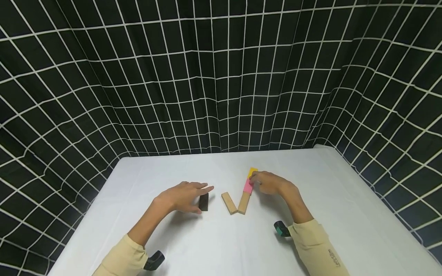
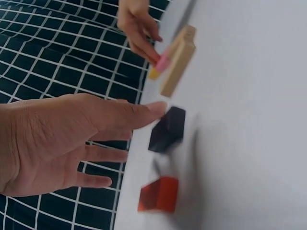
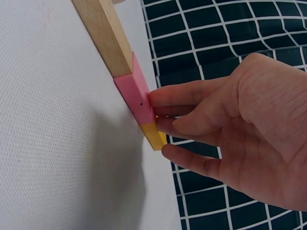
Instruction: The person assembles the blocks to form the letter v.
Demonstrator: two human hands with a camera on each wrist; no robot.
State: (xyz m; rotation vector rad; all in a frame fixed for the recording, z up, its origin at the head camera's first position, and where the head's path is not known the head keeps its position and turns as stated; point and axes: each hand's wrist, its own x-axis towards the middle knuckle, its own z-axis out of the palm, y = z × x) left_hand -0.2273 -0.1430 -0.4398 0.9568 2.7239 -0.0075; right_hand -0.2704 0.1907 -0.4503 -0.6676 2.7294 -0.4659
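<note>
My left hand [image 1: 183,197] spreads its fingers around a black block [image 1: 204,203] without gripping it; the left wrist view shows the thumb tip close to that block. Beyond it in that view stands a red-orange block [image 2: 165,195], hidden in the head view. With fairly straight fingers, my right hand [image 1: 271,183] touches the side of a pink block [image 1: 247,188] and a yellow block [image 1: 253,171]. These lie end to end with a plain wooden block [image 1: 243,203] in one slanting row. A second wooden block [image 1: 228,202] meets its near end, forming a V.
A white-covered table [image 1: 214,245] lies under the blocks. Dark curtains with a white grid [image 1: 221,76] rise behind and at both sides. Black camera mounts [image 1: 154,261] stick out at the beige sleeves [image 1: 315,245].
</note>
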